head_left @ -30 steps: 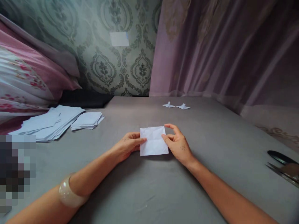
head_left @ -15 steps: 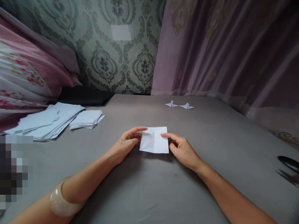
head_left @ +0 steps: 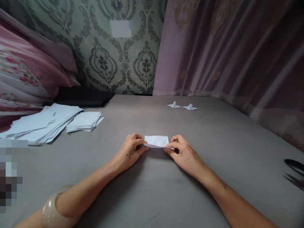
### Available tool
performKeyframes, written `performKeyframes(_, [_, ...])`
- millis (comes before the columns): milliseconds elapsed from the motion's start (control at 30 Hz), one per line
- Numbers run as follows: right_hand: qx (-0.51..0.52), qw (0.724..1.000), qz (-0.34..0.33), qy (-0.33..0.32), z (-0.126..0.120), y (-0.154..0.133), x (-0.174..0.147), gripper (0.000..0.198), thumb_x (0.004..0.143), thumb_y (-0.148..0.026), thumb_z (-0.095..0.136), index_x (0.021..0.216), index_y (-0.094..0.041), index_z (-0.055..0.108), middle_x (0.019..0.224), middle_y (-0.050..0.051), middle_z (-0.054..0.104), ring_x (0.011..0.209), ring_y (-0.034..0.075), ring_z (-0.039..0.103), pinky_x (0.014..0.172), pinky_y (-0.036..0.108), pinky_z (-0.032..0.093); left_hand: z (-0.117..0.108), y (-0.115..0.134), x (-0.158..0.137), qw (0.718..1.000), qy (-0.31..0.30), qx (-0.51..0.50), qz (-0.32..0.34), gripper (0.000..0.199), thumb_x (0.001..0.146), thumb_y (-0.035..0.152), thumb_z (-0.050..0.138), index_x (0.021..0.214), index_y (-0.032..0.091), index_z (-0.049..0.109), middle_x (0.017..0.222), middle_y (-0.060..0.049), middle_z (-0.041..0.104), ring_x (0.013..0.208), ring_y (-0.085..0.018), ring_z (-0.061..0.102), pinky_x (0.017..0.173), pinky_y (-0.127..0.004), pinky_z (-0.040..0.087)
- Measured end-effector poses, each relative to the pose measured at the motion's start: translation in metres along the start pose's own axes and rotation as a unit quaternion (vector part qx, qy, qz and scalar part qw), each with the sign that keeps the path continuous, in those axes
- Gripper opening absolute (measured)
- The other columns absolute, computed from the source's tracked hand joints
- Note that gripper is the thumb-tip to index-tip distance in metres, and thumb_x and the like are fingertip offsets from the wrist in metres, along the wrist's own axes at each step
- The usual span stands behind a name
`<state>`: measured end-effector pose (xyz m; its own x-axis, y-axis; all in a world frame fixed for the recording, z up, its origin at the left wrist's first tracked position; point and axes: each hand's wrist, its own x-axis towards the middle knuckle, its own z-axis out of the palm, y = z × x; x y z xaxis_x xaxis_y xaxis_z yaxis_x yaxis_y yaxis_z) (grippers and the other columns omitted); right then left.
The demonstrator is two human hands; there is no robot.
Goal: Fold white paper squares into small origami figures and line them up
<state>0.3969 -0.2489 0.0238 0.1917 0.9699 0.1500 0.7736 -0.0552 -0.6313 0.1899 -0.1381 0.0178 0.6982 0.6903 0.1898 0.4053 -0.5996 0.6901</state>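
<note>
A small white sheet of paper (head_left: 156,140) is held just over the grey table, between my two hands. Its near edge is bent up along a crosswise crease. My left hand (head_left: 135,148) pinches the left end of this edge between thumb and fingers. At the right end, my right hand (head_left: 181,152) grips the same edge, with the fingertips over the paper. A pale bracelet (head_left: 53,212) circles my left forearm.
Two folded paper figures (head_left: 181,106) sit toward the back. At the left lie a stack of large sheets (head_left: 45,123) and a stack of small squares (head_left: 85,121), before a black flat item (head_left: 83,96). Scissors (head_left: 294,174) rest at the right edge. Curtains hang at the right.
The paper was a nearly flat square facing me; now it is bent along the middle and looks much shorter. Both hands have moved to its near edge and closed in a pinch.
</note>
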Motion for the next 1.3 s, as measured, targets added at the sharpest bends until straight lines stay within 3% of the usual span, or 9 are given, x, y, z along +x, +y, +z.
performKeyframes(133, [-0.003,1.000,0.011,0.011,0.000,-0.001,0.002,0.028,0.088,-0.038,0.052,0.073,-0.022,0.069,0.097,0.003,0.058,0.061,0.010,0.055,0.061,0.027,0.046,0.003,0.000,0.001,0.999,0.029,0.046,-0.004,0.030,0.086,0.040,0.053,0.071,0.020,0.069,0.092,-0.009,0.058,0.088,-0.023,0.051,0.080,-0.037,0.044])
performKeyframes(400, [-0.006,0.998,0.046,0.050,0.006,0.003,0.010,0.028,0.087,-0.037,0.052,0.068,-0.020,0.064,0.092,0.003,0.060,0.063,0.011,0.055,0.067,0.028,0.044,0.009,0.000,0.004,0.996,0.060,0.045,-0.056,0.030,0.085,0.042,0.052,0.070,0.019,0.065,0.094,-0.010,0.059,0.093,-0.025,0.051,0.087,-0.042,0.042])
performKeyframes(633, [-0.075,0.993,0.044,0.076,0.012,0.006,0.016,0.031,0.085,-0.036,0.053,0.059,-0.020,0.052,0.080,0.002,0.056,0.063,0.013,0.054,0.064,0.028,0.042,0.014,-0.007,0.007,0.993,0.076,0.068,-0.052,0.026,0.083,0.037,0.055,0.065,0.018,0.059,0.090,-0.009,0.057,0.090,-0.024,0.053,0.084,-0.041,0.044])
performKeyframes(767, [-0.114,0.989,0.049,0.078,0.013,0.005,0.016,0.026,0.085,-0.035,0.054,0.063,-0.021,0.052,0.081,0.002,0.057,0.062,0.013,0.055,0.061,0.027,0.041,0.014,-0.010,0.006,0.988,0.089,0.124,0.004,0.016,0.085,0.033,0.054,0.086,0.020,0.061,0.095,-0.008,0.058,0.088,-0.024,0.052,0.081,-0.040,0.046])
performKeyframes(833, [-0.120,0.989,0.028,0.083,0.013,0.004,0.015,0.018,0.086,-0.033,0.053,0.073,-0.021,0.056,0.084,0.003,0.059,0.065,0.014,0.056,0.061,0.026,0.042,0.014,-0.009,0.006,0.985,0.071,0.145,0.063,0.021,0.087,0.025,0.048,0.105,0.021,0.060,0.108,-0.009,0.060,0.100,-0.026,0.051,0.089,-0.043,0.044])
performKeyframes(900, [-0.125,0.989,0.000,0.077,0.012,0.003,0.013,0.013,0.088,-0.028,0.050,0.088,-0.022,0.061,0.093,0.004,0.061,0.069,0.015,0.059,0.063,0.026,0.043,0.014,-0.005,0.007,0.983,0.006,0.133,0.128,0.034,0.090,0.016,0.039,0.118,0.024,0.057,0.123,-0.008,0.058,0.119,-0.026,0.046,0.101,-0.044,0.037])
performKeyframes(1000, [-0.158,0.986,-0.053,0.026,0.010,-0.001,0.009,0.032,0.090,-0.013,0.039,0.109,-0.026,0.061,0.115,0.006,0.059,0.082,0.017,0.061,0.067,0.027,0.045,0.016,0.000,0.007,0.978,-0.090,0.076,0.174,0.041,0.094,0.017,0.033,0.130,0.025,0.052,0.137,-0.005,0.052,0.132,-0.021,0.039,0.111,-0.038,0.029])
performKeyframes(1100, [-0.186,0.974,-0.127,-0.037,0.006,-0.006,0.003,0.050,0.085,-0.003,0.033,0.123,-0.026,0.057,0.129,0.004,0.056,0.099,0.019,0.057,0.079,0.031,0.047,0.017,0.006,0.003,0.980,-0.111,0.039,0.158,0.042,0.095,0.031,0.041,0.136,0.024,0.047,0.144,-0.006,0.045,0.137,-0.023,0.034,0.114,-0.039,0.024])
performKeyframes(1300, [-0.212,0.967,-0.128,-0.064,0.002,-0.015,-0.010,0.049,0.094,-0.039,0.039,0.138,-0.020,0.046,0.143,0.005,0.047,0.101,0.026,0.052,0.091,0.044,0.043,0.015,0.015,-0.007,0.979,-0.144,0.092,0.109,0.055,0.094,0.046,0.040,0.144,0.025,0.034,0.153,-0.006,0.026,0.143,-0.025,0.018,0.117,-0.043,0.012])
